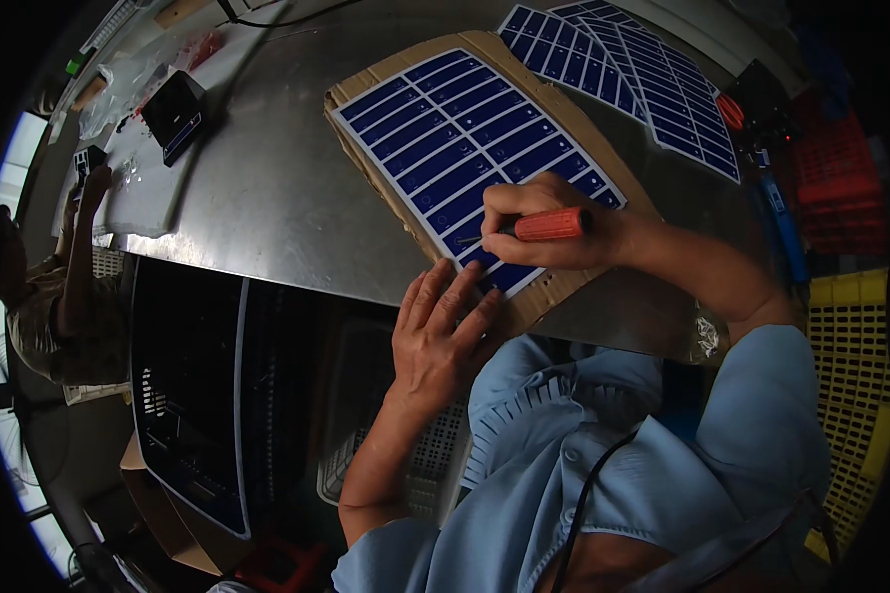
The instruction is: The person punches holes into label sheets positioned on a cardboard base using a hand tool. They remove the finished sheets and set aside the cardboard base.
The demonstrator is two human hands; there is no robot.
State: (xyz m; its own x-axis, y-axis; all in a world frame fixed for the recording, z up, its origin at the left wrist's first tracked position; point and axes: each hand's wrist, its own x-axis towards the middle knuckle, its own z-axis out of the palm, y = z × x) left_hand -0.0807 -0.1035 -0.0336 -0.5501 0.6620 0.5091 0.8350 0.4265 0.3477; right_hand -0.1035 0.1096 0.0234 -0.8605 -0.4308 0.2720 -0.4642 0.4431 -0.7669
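Note:
My right hand (554,222) is closed round a red-handled tool (552,224) with a thin metal shaft. Its tip points left, at a blue label near the lower left part of a sheet (435,138). White lines divide this sheet into blue rectangles, several of them marked with small circles. Beneath the sheet lies a piece of cardboard (485,42) on the metal table. My left hand (444,314) rests with fingers spread on the sheet's lower left edge, just below the tool's tip.
More blue sheets (653,79) overlap at the table's back right. A black box (173,117) stands at the back left, near a person (59,287). Yellow (850,366) and red crates (836,158) are at the right. The metal table's (257,208) front edge runs before me.

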